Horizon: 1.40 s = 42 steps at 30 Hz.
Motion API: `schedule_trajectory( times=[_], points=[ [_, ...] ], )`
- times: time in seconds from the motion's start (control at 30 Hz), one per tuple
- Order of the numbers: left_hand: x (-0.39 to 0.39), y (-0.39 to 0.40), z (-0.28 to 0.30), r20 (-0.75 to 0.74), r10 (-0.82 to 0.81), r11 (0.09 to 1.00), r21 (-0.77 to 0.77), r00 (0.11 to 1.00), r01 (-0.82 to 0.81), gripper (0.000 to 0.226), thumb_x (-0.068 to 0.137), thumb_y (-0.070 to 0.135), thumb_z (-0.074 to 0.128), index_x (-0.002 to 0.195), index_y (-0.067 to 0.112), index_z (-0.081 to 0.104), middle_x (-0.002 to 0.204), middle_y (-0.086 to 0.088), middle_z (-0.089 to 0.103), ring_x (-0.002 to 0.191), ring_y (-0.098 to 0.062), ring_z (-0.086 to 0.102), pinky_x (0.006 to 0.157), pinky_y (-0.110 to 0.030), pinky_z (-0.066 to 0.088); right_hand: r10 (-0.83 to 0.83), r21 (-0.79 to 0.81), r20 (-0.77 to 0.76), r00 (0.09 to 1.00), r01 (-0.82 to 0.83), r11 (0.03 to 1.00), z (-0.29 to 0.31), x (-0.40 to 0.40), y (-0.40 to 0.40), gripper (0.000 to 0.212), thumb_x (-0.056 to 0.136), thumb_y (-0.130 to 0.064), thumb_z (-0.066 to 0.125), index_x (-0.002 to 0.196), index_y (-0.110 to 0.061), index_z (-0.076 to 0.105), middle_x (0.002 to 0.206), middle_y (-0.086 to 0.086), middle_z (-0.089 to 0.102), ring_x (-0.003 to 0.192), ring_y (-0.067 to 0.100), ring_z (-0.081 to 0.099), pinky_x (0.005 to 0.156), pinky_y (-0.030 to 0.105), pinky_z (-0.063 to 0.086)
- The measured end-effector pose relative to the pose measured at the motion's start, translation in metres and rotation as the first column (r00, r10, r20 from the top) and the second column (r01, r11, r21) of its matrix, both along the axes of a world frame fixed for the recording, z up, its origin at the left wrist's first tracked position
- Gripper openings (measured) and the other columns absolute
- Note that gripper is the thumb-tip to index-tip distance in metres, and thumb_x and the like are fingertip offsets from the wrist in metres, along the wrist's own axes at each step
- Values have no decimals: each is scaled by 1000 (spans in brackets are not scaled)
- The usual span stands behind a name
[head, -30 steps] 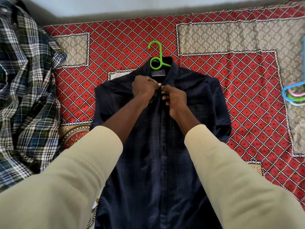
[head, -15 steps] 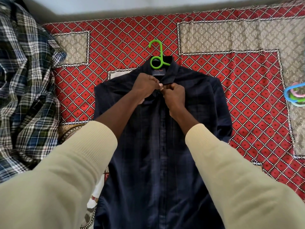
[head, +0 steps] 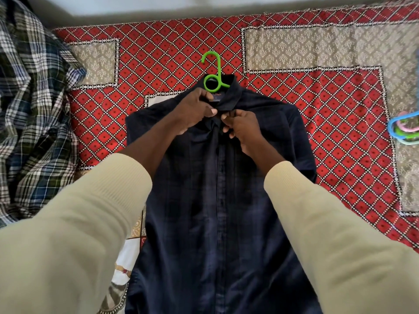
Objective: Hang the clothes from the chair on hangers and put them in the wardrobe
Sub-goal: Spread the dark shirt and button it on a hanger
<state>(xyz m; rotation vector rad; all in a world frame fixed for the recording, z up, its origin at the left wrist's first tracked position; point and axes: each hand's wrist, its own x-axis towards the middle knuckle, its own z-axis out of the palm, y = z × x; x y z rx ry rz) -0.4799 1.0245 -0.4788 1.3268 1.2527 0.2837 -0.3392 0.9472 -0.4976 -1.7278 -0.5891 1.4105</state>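
Note:
A dark navy shirt (head: 217, 200) lies flat on the red patterned bedspread (head: 328, 123), front side up. A green hanger (head: 213, 73) is inside it, and only the hook and loop stick out above the collar. My left hand (head: 192, 109) pinches the left side of the collar just below the hanger loop. My right hand (head: 242, 125) pinches the placket at the top button, close beside the left hand. Both forearms in cream sleeves cover part of the shirt's shoulders.
A crumpled plaid shirt (head: 34, 123) lies along the left side of the bed. Several spare hangers (head: 403, 128) in blue, pink and green lie at the right edge. A pale wall runs along the bed's far side.
Both hands have shifted slightly up toward the collar. The left hand now grips the collar edge by the label, and the right hand stays at the top of the placket.

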Motion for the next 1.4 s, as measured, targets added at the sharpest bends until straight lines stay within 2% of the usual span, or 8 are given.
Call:
schedule_trajectory(
  times=[0.13, 0.27, 0.43, 0.57, 0.73, 0.87, 1.0, 1.4],
  points=[
    [2, -6, -6, -233, 41, 910, 409, 972, 60, 49, 87, 3, 64, 132, 16, 52, 92, 2, 64, 91, -17, 59, 80, -31, 50, -134, 50, 95, 986, 129, 990, -1, -10, -3, 16, 88, -1, 63, 77, -13, 63, 67, 3, 63, 52, 10, 57, 47, 23, 42],
    [-3, -51, -2, -112, 421, 706, 663, 900, -248, 16, 90, 9, 58, 106, 10, 60, 93, 1, 57, 93, -21, 53, 79, -26, 41, -248, 134, 468, 849, 208, 969, -1, -23, -37, 14, 85, -13, 66, 73, -15, 58, 76, 2, 64, 70, 13, 57, 65, 23, 42],
    [-19, -143, -32, -187, 286, 823, 551, 940, -140, 19, 101, 28, 48, 100, 12, 59, 95, -4, 62, 89, -21, 55, 78, -33, 45, 168, -37, 803, 572, -233, 972, -14, -49, -90, 34, 83, -33, 70, 104, -8, 63, 109, 11, 56, 97, 27, 54, 83, 38, 42],
    [-56, -161, -64, -378, 285, 736, 675, 881, 51, 20, 96, 12, 48, 100, 1, 63, 103, -20, 57, 92, -37, 50, 86, -42, 38, 186, -68, 918, 349, -325, 943, -21, -41, -111, 32, 84, -22, 65, 112, -6, 64, 111, 17, 57, 97, 36, 54, 82, 46, 43],
    [-56, -155, -47, -476, 384, 776, 631, 791, 3, 29, 83, 4, 55, 111, 2, 58, 116, -21, 52, 104, -39, 46, 93, -43, 36, 117, -29, 918, 379, -229, 973, -16, -36, -125, 33, 76, -9, 58, 107, -2, 67, 107, 20, 56, 94, 39, 53, 83, 49, 48],
    [-32, -150, -25, -326, 397, 741, 666, 858, -90, 32, 71, 3, 52, 101, 11, 63, 106, -10, 58, 99, -27, 50, 88, -36, 41, 182, -129, 964, 196, -253, 959, -3, -45, -112, 22, 79, -24, 67, 93, -7, 64, 111, 17, 53, 97, 34, 51, 81, 43, 42],
    [-8, -148, -25, -167, 308, 928, 271, 937, -256, 20, 88, 3, 52, 94, 13, 68, 102, -3, 67, 93, -15, 62, 84, -26, 50, 310, -231, 939, 146, -401, 887, -5, -46, -96, 29, 91, -30, 62, 110, -9, 58, 116, 15, 54, 103, 31, 51, 86, 39, 40],
    [8, -137, -33, -199, 548, 835, 74, 813, -545, 16, 91, 10, 59, 93, 15, 75, 87, 0, 72, 81, -15, 66, 76, -33, 58, 352, -329, 936, -9, -377, 866, -9, -45, -92, 12, 85, -17, 60, 93, -8, 63, 93, 16, 64, 84, 33, 60, 75, 41, 45]
  ],
)
